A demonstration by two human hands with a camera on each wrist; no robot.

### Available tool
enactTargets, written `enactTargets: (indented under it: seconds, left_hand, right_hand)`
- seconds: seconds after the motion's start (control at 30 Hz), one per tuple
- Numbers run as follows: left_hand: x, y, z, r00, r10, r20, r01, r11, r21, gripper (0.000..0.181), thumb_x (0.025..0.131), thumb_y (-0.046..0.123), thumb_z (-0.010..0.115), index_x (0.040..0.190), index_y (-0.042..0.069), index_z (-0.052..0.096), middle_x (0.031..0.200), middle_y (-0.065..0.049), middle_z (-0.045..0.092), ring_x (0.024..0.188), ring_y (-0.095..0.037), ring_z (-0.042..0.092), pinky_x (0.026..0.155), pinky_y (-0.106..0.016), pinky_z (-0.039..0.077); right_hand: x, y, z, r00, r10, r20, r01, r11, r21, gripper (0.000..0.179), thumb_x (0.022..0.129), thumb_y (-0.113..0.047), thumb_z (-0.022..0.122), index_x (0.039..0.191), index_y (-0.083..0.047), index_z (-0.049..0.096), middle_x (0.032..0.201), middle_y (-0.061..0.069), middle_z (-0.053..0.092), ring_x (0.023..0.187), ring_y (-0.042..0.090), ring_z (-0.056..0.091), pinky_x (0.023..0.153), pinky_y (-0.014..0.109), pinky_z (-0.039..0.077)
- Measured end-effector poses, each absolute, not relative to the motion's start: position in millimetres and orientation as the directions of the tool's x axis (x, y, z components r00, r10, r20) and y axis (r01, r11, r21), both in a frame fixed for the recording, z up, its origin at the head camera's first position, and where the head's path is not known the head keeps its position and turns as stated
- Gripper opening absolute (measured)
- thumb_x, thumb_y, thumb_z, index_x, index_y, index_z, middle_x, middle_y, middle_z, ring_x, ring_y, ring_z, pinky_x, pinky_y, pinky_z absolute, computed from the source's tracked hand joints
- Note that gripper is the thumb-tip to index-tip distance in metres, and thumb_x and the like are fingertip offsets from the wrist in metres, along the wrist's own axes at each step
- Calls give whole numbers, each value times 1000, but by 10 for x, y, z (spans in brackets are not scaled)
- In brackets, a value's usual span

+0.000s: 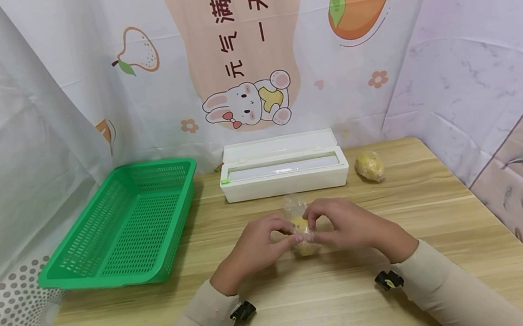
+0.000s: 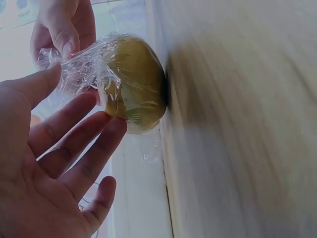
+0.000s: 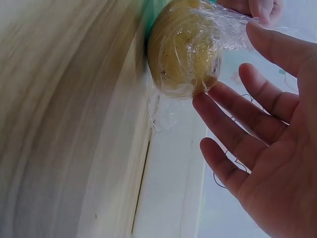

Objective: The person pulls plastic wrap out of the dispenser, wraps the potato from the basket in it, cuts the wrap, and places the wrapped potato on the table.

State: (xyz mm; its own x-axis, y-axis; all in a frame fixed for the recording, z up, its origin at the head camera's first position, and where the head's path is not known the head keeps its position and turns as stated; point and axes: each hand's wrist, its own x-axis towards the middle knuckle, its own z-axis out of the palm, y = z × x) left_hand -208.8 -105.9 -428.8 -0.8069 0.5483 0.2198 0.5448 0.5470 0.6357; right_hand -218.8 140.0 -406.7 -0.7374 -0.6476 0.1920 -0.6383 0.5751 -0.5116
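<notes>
A yellow potato (image 1: 300, 223) sits on the table between the two hands, loosely covered in clear plastic wrap (image 1: 292, 204). From the left, my left hand (image 1: 265, 241) pinches gathered wrap over the potato; in the left wrist view its fingertips (image 2: 118, 124) touch the potato's side. On the opposite side my right hand (image 1: 346, 223) also pinches the wrap, its thumb (image 3: 262, 37) at the bunched film and its longer fingers against the potato. A loose flap of film spreads out on the far side of the potato.
A white plastic-wrap dispenser box (image 1: 285, 183) with its lid raised stands behind the hands. Right of it lies another wrapped potato (image 1: 369, 166). A green plastic basket (image 1: 171, 238) is at the left. Printed cloth curtains (image 1: 131, 103) enclose the wooden table (image 1: 314, 313).
</notes>
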Motion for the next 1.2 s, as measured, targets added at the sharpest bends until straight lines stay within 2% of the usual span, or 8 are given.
enactTargets:
  seconds: [0.17, 0.47, 0.57, 0.7, 0.83, 1.0, 1.1, 1.2]
  left_hand:
    - [-2078, -1041, -4281, -827, 523, 205, 514, 556, 654, 15, 87, 51, 63, 87, 36, 66, 89, 21, 62, 86, 2, 59, 79, -37, 53]
    - [-2069, -1032, -4295, -846, 489, 212, 491, 560, 667, 11, 88, 40, 66, 80, 32, 65, 85, 18, 63, 82, 0, 60, 76, -38, 54]
    - [-2067, -1030, -4296, -851, 476, 221, 490, 570, 659, 12, 88, 38, 67, 78, 31, 64, 83, 19, 63, 80, 0, 60, 74, -36, 54]
    - [-2062, -1021, -4289, -857, 459, 234, 487, 576, 657, 16, 87, 40, 68, 74, 30, 64, 77, 19, 63, 76, -1, 60, 69, -29, 52]
    - [-2066, -1006, -4289, -870, 431, 238, 468, 574, 672, 18, 85, 40, 70, 72, 29, 64, 73, 19, 63, 77, -2, 61, 66, -24, 50]
    - [-2068, -989, -4291, -891, 393, 227, 431, 580, 691, 23, 81, 32, 76, 83, 22, 56, 78, 16, 62, 78, -4, 63, 63, -23, 49]
    - [-2063, -980, -4289, -895, 382, 229, 426, 584, 690, 29, 80, 29, 77, 86, 19, 51, 81, 15, 62, 80, -6, 64, 64, -23, 49]
    - [-2058, -973, -4293, -893, 379, 243, 436, 590, 680, 28, 80, 27, 77, 84, 18, 51, 80, 15, 62, 81, -6, 64, 65, -23, 49]
  right_hand:
    - [-2187, 1391, -4076, -765, -621, 171, -595, 579, -558, 25, 83, -47, 70, 92, -27, 57, 98, -16, 63, 97, 5, 60, 85, 39, 50]
    - [-2198, 1356, -4123, -794, -584, 171, -560, 591, -581, 28, 80, -46, 74, 92, -26, 58, 91, -13, 65, 92, 8, 62, 83, 40, 51]
    - [-2199, 1341, -4143, -803, -569, 176, -550, 597, -584, 29, 78, -45, 75, 91, -26, 57, 90, -13, 65, 90, 8, 62, 81, 36, 50]
    - [-2203, 1327, -4167, -805, -562, 189, -544, 573, -613, 29, 78, -42, 77, 90, -25, 56, 89, -12, 64, 90, 9, 61, 80, 38, 51]
    - [-2212, 1316, -4182, -788, -580, 206, -550, 514, -659, 29, 79, -33, 78, 90, -21, 55, 88, -6, 63, 92, 8, 62, 84, 42, 51]
    - [-2233, 1317, -4202, -738, -620, 266, -617, 461, -638, 27, 80, -28, 78, 89, -19, 54, 86, -1, 61, 92, 6, 62, 83, 38, 53]
    - [-2240, 1325, -4210, -713, -636, 296, -661, 469, -586, 25, 81, -30, 76, 89, -22, 54, 85, -5, 61, 91, 3, 62, 80, 37, 54]
    - [-2237, 1329, -4209, -715, -633, 297, -667, 490, -560, 24, 82, -33, 75, 91, -23, 54, 87, -11, 61, 91, 3, 62, 80, 38, 53]
